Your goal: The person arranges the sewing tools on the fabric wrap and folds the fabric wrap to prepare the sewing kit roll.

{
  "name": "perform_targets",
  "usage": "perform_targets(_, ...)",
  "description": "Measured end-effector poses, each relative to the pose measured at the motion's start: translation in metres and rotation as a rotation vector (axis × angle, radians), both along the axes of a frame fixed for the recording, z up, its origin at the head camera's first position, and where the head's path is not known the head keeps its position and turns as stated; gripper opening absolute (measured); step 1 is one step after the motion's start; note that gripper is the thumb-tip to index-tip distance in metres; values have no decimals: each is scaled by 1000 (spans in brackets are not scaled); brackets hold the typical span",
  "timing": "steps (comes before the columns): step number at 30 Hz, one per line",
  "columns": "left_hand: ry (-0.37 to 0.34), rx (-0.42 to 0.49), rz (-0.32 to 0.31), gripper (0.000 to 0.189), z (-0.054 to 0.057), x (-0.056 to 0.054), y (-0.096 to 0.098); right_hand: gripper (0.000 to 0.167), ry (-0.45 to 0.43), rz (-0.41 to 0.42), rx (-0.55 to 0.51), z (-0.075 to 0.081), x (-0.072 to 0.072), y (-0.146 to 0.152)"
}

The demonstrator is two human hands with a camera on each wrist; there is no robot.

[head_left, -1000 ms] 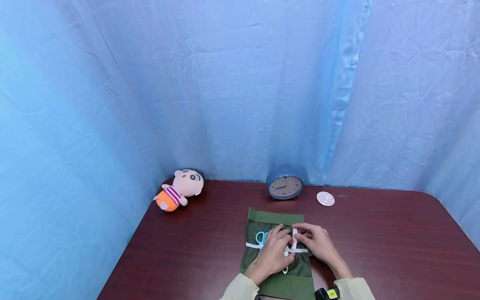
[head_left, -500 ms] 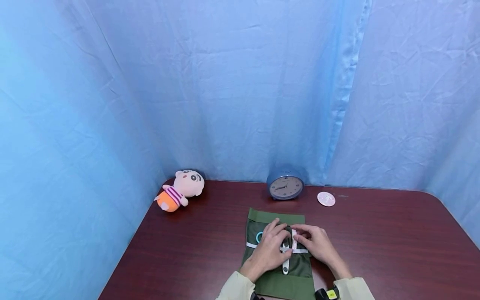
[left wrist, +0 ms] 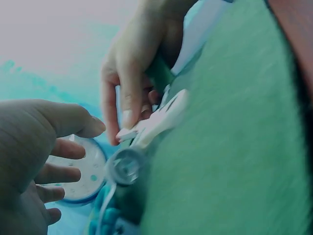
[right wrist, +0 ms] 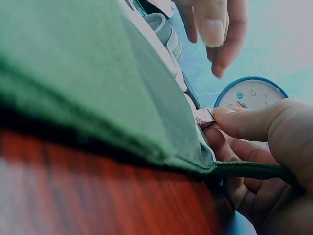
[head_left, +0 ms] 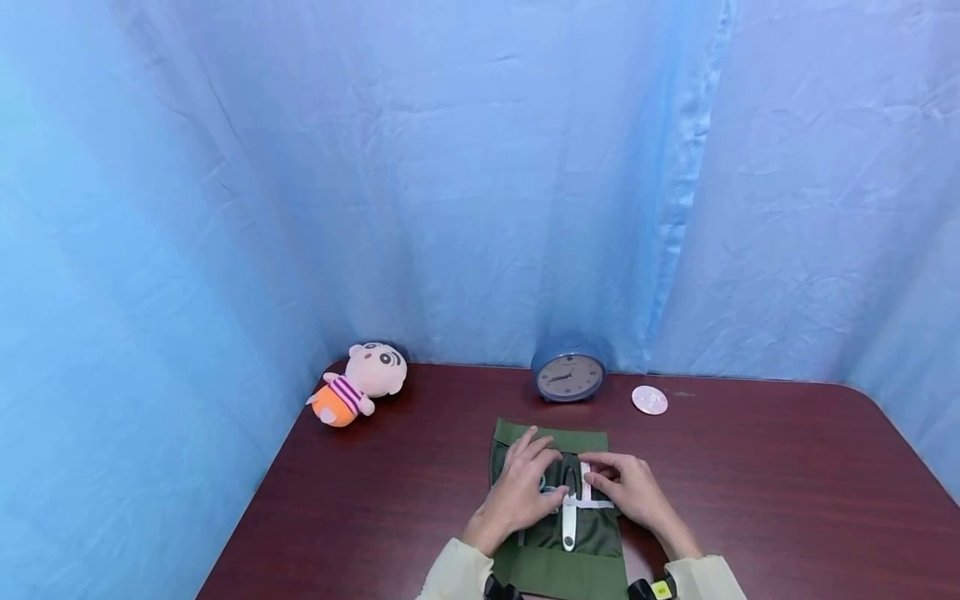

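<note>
A green cloth organizer [head_left: 562, 573] lies unfolded, with a white elastic band [head_left: 597, 503] across it. My right hand [head_left: 633, 492] pinches a narrow white-and-pink strip [head_left: 586, 479] between thumb and fingers at the band's right part. In the right wrist view the end of this strip [right wrist: 204, 117] shows layered edges. To its left, a white-handled tool [head_left: 569, 529] with a dark upper end sits under the band. My left hand [head_left: 517, 492] hovers over the organizer's left half, fingers spread and holding nothing. It covers most of the blue-handled scissors.
At the table's back stands a blue alarm clock [head_left: 568, 375]. A plush doll [head_left: 360, 383] lies at the back left. Right of the clock is a round pale disc [head_left: 649, 400]. Blue curtains [head_left: 480, 183] hang around the dark red table [head_left: 787, 483].
My left hand has moved left, off the white-handled tool, uncovering its handle and now covering more of the scissors. My right hand stays at the strip.
</note>
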State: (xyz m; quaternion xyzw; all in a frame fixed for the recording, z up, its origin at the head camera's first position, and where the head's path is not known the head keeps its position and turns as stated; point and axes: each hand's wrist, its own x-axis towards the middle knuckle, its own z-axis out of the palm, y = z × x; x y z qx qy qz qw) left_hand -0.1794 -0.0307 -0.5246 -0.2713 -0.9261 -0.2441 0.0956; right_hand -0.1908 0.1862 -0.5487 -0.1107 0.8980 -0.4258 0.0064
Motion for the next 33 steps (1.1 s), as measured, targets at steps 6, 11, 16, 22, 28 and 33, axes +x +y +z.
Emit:
perform_targets(6, -71, 2, 31, 39, 1, -1, -19, 26, -25, -15, 4, -2, 0, -2)
perform_targets(11, -133, 12, 25, 43, -2, -1, -39, 26, -7, -5, -4, -3, 1, -1)
perform_targets(16, -207, 15, 1, 52, -6, -1, -59, 26, -23, -7, -10, -3, 1, -1)
perform_targets(22, -286, -15, -37, 65, -11, -1, -77, 26, -46, -20, -15, -2, 1, -2)
perform_targets(28, -321, -37, -72, 73, -14, -2, -87, 26, 2, -13, -9, -5, 1, -1)
perform_targets(33, -327, -47, -82, 75, -16, -3, -90, 25, 4, -5, -3, -6, 0, 0)
